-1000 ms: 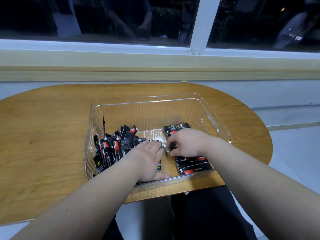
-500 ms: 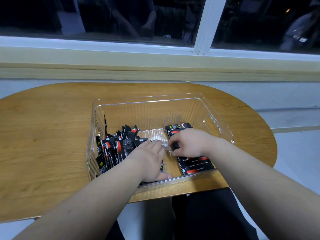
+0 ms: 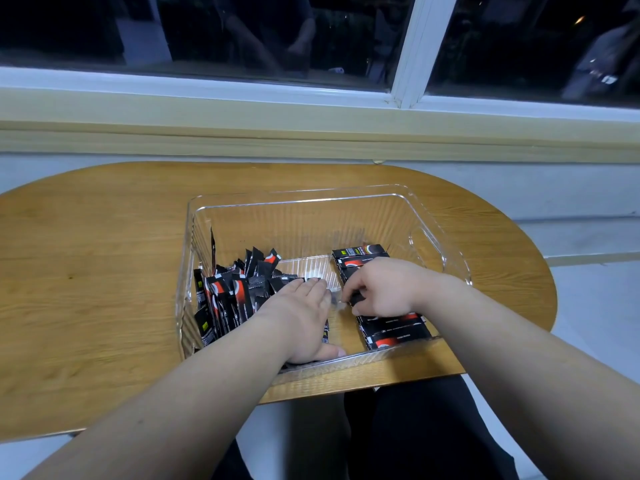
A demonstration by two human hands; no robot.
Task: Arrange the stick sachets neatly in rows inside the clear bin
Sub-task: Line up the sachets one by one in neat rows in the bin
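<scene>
A clear plastic bin (image 3: 434, 233) stands on the wooden table. A loose heap of black-and-red stick sachets (image 3: 235, 292) fills its left side. A flat row of sachets (image 3: 391, 332) lies along its right side. My left hand (image 3: 301, 320) rests palm down with straight fingers on sachets at the heap's right edge, near the bin's front wall. My right hand (image 3: 384, 289) lies over the middle of the row, its curled fingers pinching a black sachet (image 3: 356, 300) at the row's left edge. The hand hides most of that sachet.
The oval wooden table (image 3: 86, 271) stretches left of the bin and ends close behind its front wall. A wall and window sill (image 3: 311, 133) run just beyond the table. My dark-clothed lap (image 3: 398, 427) is below the table edge.
Both hands stay almost where they were inside the bin. The right hand's fingers have curled a little tighter on the sachet at the row's left edge.
</scene>
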